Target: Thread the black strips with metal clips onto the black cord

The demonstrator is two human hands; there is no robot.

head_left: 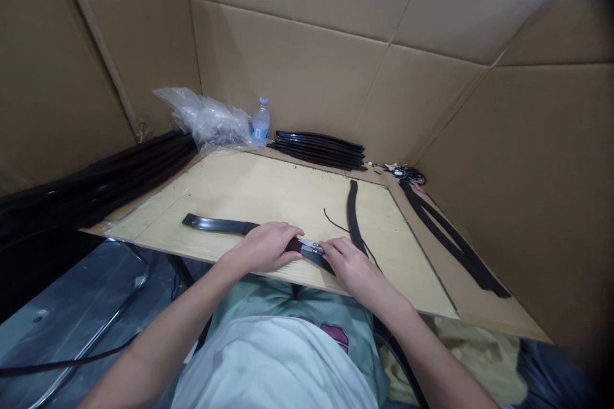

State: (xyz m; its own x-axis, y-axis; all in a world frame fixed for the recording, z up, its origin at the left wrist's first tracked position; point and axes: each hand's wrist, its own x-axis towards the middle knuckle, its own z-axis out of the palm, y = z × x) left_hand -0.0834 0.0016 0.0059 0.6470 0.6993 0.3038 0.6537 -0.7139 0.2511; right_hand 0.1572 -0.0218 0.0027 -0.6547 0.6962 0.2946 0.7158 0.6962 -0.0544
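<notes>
A long black curved strip lies across the near part of a pale wooden board. My left hand rests palm down on the strip's middle, its fingers curled over it. My right hand pinches the strip's right end, where a small silvery metal piece shows between the two hands. A second black strip runs away from my right hand toward the back, with a thin black wire beside it.
Cardboard walls enclose the table. At the back stand a stack of black strips, a water bottle and a crumpled plastic bag. A bundle of long black strips lies left. Two more strips lie right.
</notes>
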